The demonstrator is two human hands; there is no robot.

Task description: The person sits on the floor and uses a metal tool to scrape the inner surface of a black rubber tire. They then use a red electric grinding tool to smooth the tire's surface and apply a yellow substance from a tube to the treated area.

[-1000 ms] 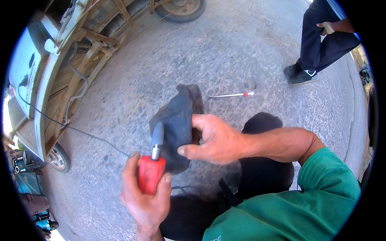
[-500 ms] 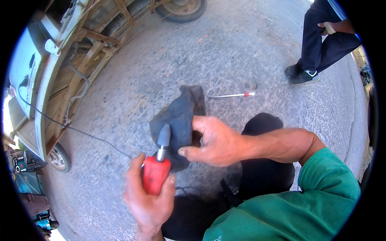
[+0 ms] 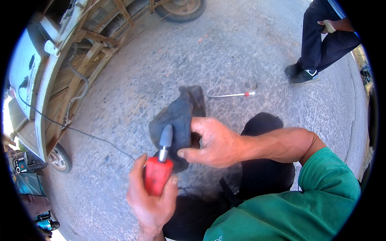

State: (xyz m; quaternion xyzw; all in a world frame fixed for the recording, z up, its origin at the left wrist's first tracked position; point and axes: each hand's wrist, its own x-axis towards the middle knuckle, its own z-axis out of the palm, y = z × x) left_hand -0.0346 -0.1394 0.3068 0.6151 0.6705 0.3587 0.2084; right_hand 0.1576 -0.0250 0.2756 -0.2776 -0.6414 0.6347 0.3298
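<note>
While the right hand (image 3: 219,142) holds the black rubber piece (image 3: 173,116), left hand (image 3: 155,209): clamped around the red tool (image 3: 158,176), index finger along its left side and thumb along its right.
Right hand's grip: closed on the right edge of the rubber, fingers curling behind that edge, thumb at its lower part.
Both hands: near each other but apart, the left lower.
Black rubber piece: held above the ground (image 3: 225,56) in front of the person, curved, with a raised upper end.
Grey bit (image 3: 166,136): a blunt cone pointing up from a shiny metal collar (image 3: 163,154) on the tool, in front of the rubber; whether the 2 touch, I cannot tell.
Dark cable (image 3: 88,135): slung from the pale vehicle (image 3: 25,72) at left to just beside the left index finger; its joint is hidden.
Slim metal rod (image 3: 231,95): lying on the ground beyond the right hand, a red band near its right end.
Wheels: 1 at the top (image 3: 181,10), 1 at left (image 3: 58,158).
Green sleeve (image 3: 329,172): on the right arm, above the elbow.
Co-worker (image 3: 317,44): standing at upper right in dark trousers and dark shoes, 1 hand beside the leg.
</note>
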